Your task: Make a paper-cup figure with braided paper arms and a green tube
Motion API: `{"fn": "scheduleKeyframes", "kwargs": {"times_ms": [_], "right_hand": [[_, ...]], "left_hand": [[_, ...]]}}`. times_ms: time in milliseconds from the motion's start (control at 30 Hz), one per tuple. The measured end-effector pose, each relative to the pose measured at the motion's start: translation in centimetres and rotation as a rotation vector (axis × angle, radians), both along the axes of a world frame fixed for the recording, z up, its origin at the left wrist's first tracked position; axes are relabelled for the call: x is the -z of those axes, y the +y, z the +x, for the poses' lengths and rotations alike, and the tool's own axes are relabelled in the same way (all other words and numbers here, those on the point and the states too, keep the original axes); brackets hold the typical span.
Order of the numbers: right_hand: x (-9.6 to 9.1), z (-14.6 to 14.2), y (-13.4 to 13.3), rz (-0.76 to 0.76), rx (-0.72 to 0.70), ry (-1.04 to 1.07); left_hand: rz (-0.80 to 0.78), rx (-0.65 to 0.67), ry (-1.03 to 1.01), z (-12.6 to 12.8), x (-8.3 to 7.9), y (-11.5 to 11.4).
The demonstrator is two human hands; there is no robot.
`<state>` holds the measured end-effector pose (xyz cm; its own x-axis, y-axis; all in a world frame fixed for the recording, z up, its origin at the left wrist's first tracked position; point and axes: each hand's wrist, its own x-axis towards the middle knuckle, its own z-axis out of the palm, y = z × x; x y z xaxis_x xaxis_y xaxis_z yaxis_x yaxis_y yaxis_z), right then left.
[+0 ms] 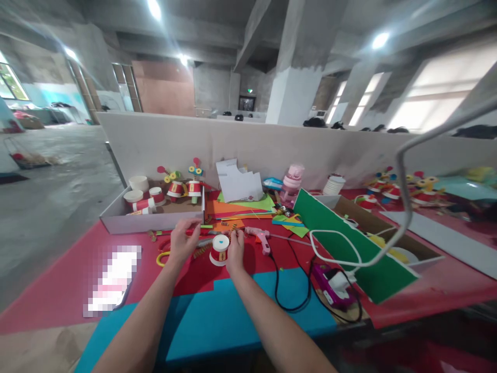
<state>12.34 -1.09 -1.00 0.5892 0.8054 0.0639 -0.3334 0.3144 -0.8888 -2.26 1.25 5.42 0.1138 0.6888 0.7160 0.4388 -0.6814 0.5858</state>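
From my distance, I judge that my bare right hand (236, 254) could topple the upright red-and-white paper cup (220, 255) between both hands, because it stands so close. My bare left hand (185, 241) arches, fingers curved rightward; whether either grip pinches something, I cannot tell.

A pink bottle (294, 178) is set before a pale partition (174, 137); a phone (114, 277) is laid on the red-covered tabletop (62, 285); ceiling lights (380, 40) are lit.
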Motion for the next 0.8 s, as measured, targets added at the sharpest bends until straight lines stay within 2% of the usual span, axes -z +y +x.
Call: {"fn": "scheduleKeyframes", "kwargs": {"times_ms": [100, 233, 367, 433, 600, 800], "right_hand": [[0.3, -0.3, -0.1, 0.033, -0.015, -0.024], [-0.6, 1.7, -0.9, 0.020, -0.047, -0.173], [-1.5, 4.5, -1.4, 0.045, -0.129, -0.313], [-1.5, 5.3, -1.4, 0.068, -0.152, -0.331], [-1.5, 6.0, -1.5, 0.081, -0.200, -0.392], [-2.9, 6.6, -2.6, 0.020, -0.376, -0.382]], "left_hand": [[-0.006, 0.057, 0.058, 0.3, -0.4, -0.4], [-0.017, 0.130, 0.231, 0.9, -0.9, -1.2], [-0.040, 0.075, 0.584, 2.1, -0.7, -2.2], [-0.023, 0.043, 0.668, 2.6, -0.5, -2.6], [-0.053, 0.065, 0.682, 2.7, 0.0, -2.4], [-0.103, 0.122, 0.666, 1.5, 0.5, -1.1]]}}
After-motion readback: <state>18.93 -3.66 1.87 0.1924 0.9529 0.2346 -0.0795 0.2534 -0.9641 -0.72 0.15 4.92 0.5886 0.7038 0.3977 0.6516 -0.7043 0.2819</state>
